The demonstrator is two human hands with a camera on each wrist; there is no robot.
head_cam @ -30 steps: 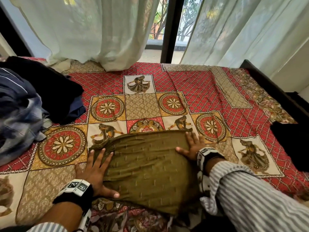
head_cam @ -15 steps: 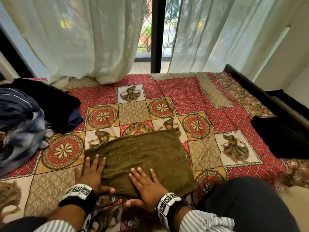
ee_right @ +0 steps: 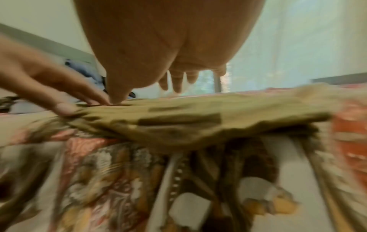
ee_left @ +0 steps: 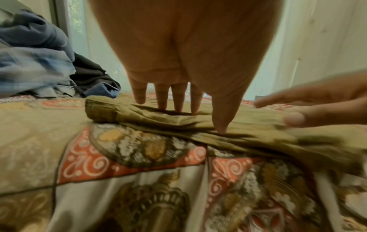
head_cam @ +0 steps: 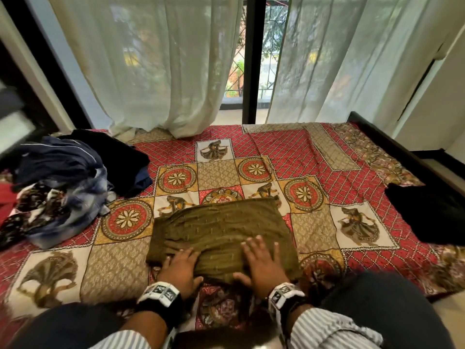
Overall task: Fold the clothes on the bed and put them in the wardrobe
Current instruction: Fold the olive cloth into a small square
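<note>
Nearest, the left hand has slid rightward along the near edge of the folded olive-green dotted garment, its grip wide, fingers straight and pressing; the right hand lies flat beside it, seemingly unmoved. The garment rests on the red patterned bedspread. Farther left sits a heap of dark blue clothes.

Two hands, one folded olive garment, one clothes heap, one black garment, two curtains

Both arms reach forward, wrists banded. The left hand lies palm down, fingers straight. The right hand lies flat beside it, fingers spread.
</note>
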